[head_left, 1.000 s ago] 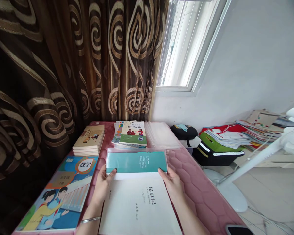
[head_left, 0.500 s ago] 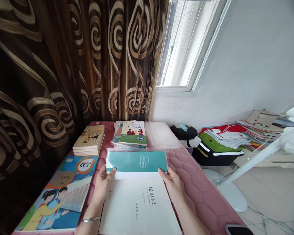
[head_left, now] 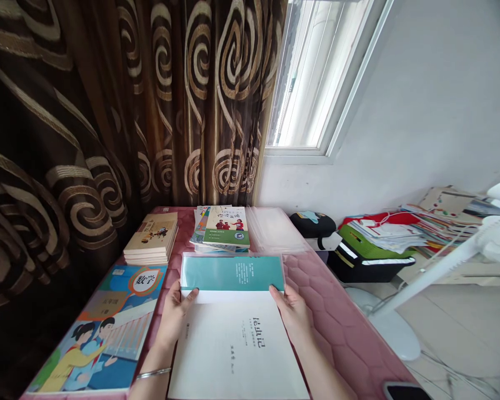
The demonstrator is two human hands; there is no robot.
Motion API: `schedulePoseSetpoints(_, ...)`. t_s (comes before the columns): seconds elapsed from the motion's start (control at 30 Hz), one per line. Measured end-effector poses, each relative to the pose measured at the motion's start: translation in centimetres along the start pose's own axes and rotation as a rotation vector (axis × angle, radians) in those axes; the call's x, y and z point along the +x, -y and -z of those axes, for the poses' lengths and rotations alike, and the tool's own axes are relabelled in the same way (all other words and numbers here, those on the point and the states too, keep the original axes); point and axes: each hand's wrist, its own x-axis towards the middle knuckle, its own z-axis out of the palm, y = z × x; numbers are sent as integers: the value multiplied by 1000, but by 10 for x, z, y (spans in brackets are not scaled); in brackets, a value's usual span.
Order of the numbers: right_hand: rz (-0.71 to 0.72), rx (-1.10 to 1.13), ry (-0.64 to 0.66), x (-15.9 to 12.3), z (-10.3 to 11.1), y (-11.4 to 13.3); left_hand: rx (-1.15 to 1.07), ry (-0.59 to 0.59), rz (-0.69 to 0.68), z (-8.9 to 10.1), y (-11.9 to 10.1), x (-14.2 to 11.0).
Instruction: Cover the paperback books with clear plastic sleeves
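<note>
An open book [head_left: 237, 350] with a white title page lies in front of me, sideways to my view. Its teal cover flap [head_left: 233, 273] at the far end sits inside a clear plastic book cover [head_left: 279, 261]. My left hand [head_left: 178, 305] grips the left edge, thumb on top of the flap's border and fingers hidden beneath. On the opposite edge my right hand [head_left: 290, 311] pinches in the same way, thumb on top. A maths textbook [head_left: 104, 328] lies to the left of my left forearm.
Behind the open book are a pile of books [head_left: 225, 229] and a stack of clear plastic covers [head_left: 275, 230]. Tan books [head_left: 152, 239] are stacked at the left. A phone [head_left: 404, 390] lies at the pink table's [head_left: 337, 328] right edge, near a white fan [head_left: 433, 278].
The teal flap and its clear cover have shifted very slightly under my thumbs. Both hands keep their hold, almost still; everything else stays in place.
</note>
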Motion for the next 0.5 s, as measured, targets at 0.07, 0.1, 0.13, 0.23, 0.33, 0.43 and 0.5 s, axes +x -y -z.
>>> schedulePoseSetpoints(0.07, 12, 18, 17, 0, 1, -1, 11, -36, 1, -2, -2, 0)
schedulePoseSetpoints(0.1, 19, 29, 25, 0, 1, 0, 15, -55, 3, -3, -3, 0)
schedulePoseSetpoints(0.13, 26, 37, 32, -1, 1, 0, 19, -72, 7, -4, -4, 0)
schedulePoseSetpoints(0.23, 36, 33, 31, -2, 0, 4, 21, -84, 16, -5, -4, 1)
schedulePoseSetpoints(0.33, 40, 40, 32, -2, 0, 4, 15, -66, 9, -5, -2, 2)
schedulePoseSetpoints(0.43, 47, 52, 34, -1, 0, 1, 10, -64, -2, -4, 0, 2)
schedulePoseSetpoints(0.5, 51, 46, 33, 1, 0, -2, 6, -60, -4, -3, 0, 2)
